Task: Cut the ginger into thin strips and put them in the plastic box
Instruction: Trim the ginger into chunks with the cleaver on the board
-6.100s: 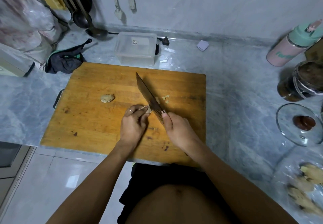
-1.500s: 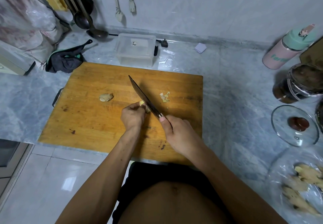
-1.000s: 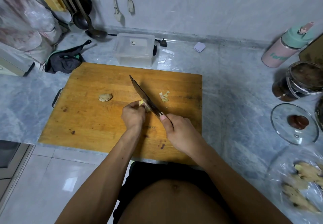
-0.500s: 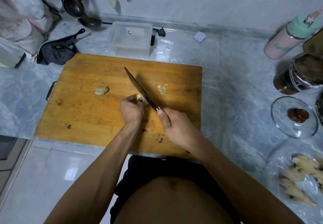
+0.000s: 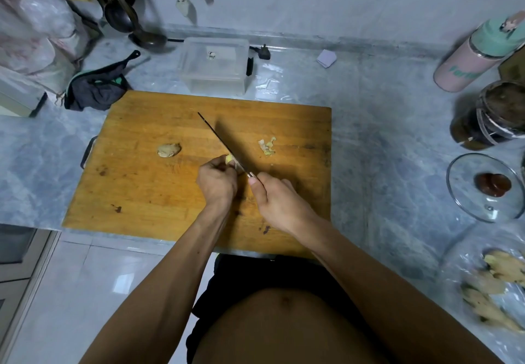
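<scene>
1. Nearest you on the board (image 5: pixel 136 193), your right hand (image 5: pixel 279 201) is wrapped round the knife (image 5: pixel 220 140) handle, thumb laid along the top.
2. Just left of it, your left hand (image 5: pixel 217 183) is curled, fingertips pinching the ginger (image 5: pixel 229 159) down against the board – only a small yellow nub shows past the knuckles.
3. The blade runs from your right hand diagonally up and left, edge-on to the camera, and the ginger sits touching its left face. So the piece lies between your left fingertips and the blade – the next cut, I judge, turns on how little stands between steel and fingers. Its long axis cannot be made out; too much is hidden.
4. Right of the blade, mid-board, lies a small heap of cut strips (image 5: pixel 267 146). Well to the left lies a separate lump (image 5: pixel 169 150), uncut.
5. Beyond the board's far edge stands the box (image 5: pixel 214 65), open; no ginger shows in it, so filling it looks not yet begun.
</scene>
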`<action>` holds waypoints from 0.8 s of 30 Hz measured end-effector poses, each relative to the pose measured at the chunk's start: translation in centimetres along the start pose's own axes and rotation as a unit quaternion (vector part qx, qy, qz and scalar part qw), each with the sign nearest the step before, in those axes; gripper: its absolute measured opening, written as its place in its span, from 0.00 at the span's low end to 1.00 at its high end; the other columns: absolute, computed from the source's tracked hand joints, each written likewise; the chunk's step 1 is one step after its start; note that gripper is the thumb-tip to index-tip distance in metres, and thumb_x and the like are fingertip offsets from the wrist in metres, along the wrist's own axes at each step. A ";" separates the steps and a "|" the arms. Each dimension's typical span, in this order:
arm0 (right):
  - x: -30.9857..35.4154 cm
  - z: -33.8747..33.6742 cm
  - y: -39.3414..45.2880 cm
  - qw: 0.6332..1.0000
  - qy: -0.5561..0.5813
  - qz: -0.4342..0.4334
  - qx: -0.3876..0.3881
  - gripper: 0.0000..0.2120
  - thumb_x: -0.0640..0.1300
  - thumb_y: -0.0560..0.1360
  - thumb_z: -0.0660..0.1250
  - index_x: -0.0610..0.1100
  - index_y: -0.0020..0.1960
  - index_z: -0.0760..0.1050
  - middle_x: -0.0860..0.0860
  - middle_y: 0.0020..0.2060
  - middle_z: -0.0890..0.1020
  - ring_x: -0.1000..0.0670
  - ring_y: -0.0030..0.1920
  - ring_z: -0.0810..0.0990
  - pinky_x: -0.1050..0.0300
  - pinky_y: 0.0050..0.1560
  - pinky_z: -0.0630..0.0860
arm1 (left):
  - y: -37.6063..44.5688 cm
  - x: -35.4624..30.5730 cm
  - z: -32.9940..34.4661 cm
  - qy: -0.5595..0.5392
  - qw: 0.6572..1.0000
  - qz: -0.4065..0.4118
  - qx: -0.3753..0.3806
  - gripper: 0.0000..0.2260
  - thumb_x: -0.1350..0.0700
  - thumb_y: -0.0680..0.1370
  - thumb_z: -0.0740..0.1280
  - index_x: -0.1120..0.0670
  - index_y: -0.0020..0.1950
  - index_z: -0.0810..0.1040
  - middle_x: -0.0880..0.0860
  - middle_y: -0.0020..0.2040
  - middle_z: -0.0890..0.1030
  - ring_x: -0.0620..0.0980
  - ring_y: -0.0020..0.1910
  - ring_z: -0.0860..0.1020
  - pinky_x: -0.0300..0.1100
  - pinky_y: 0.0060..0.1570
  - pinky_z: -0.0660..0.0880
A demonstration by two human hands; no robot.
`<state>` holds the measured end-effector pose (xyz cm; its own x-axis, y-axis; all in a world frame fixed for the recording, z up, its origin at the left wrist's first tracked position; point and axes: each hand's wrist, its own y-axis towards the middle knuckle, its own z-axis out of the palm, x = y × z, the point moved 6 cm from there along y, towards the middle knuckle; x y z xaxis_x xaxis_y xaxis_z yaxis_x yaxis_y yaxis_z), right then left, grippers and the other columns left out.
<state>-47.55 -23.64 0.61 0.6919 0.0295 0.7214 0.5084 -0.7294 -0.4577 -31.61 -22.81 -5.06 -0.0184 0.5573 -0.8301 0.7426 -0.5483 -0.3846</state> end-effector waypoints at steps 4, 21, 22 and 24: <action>0.3 0.2 -0.3 1.000 -0.001 0.007 -0.007 0.18 0.59 0.84 0.47 0.50 0.56 0.69 0.42 0.52 0.77 0.40 0.61 0.73 0.43 0.58 0.74 | 0.2 0.0 0.0 0.013 1.000 0.003 0.006 0.11 0.61 0.72 0.66 0.58 0.51 0.85 0.55 0.46 0.85 0.54 0.48 0.83 0.51 0.54 0.80; -2.6 -4.6 -1.4 0.993 0.006 -0.002 -0.118 0.21 0.56 0.85 0.49 0.50 0.39 0.70 0.52 0.33 0.75 0.46 0.39 0.77 0.50 0.42 0.71 | 1.7 1.5 0.0 -0.061 0.997 -0.045 0.028 0.09 0.60 0.75 0.73 0.47 0.38 0.81 0.51 0.42 0.85 0.54 0.47 0.84 0.54 0.53 0.81; -2.5 -4.7 -1.6 0.993 0.014 -0.005 -0.120 0.21 0.56 0.85 0.50 0.50 0.38 0.69 0.51 0.33 0.75 0.46 0.38 0.76 0.50 0.41 0.70 | 1.7 1.3 0.0 -0.058 0.997 -0.043 0.034 0.09 0.60 0.75 0.72 0.47 0.38 0.82 0.52 0.43 0.85 0.55 0.47 0.84 0.54 0.53 0.81; -2.0 -4.5 -1.9 0.993 0.020 -0.016 -0.115 0.21 0.56 0.85 0.51 0.50 0.37 0.68 0.51 0.32 0.75 0.47 0.37 0.76 0.50 0.39 0.69 | 1.7 1.1 0.0 -0.055 0.997 -0.042 0.045 0.09 0.62 0.76 0.71 0.48 0.41 0.82 0.54 0.44 0.84 0.56 0.48 0.84 0.54 0.53 0.81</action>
<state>-52.22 -25.44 2.33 0.6547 0.0319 0.7552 0.3963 -0.8653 -0.3070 -30.39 -23.11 -6.65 -0.1553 0.5343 -0.8309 0.6728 -0.5587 -0.4850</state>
